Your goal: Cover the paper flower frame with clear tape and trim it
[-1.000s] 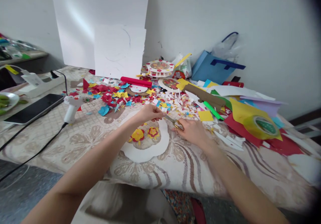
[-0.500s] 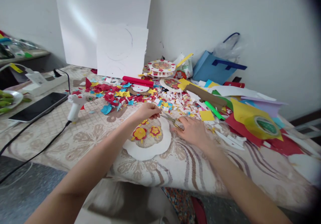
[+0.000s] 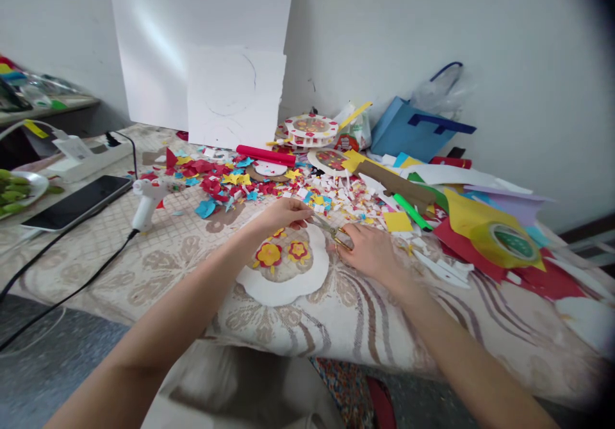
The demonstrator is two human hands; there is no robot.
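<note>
My right hand (image 3: pixel 368 246) grips gold-handled scissors (image 3: pixel 331 228), their blades pointing left toward my other hand. The fingers of my left hand (image 3: pixel 288 214) are pinched together near the blade tips; whatever lies between them is too small to make out. Beneath both hands, a white scalloped paper ring (image 3: pixel 283 296) lies flat on the tablecloth. Inside its clear middle are red and yellow paper flowers (image 3: pixel 268 255). My left hand and forearm cover the ring's upper left part.
A glue gun (image 3: pixel 148 203) stands on the left beside a phone (image 3: pixel 77 203). Paper scraps (image 3: pixel 221 182) spread across the back. To the right lie a green marker (image 3: pixel 412 212), coloured sheets and a tape roll (image 3: pixel 513 242). A blue bag (image 3: pixel 408 131) leans on the wall.
Hardly anything differs. The whole view has shifted slightly, while both hands and the scissors keep nearly the same position over the paper ring.
</note>
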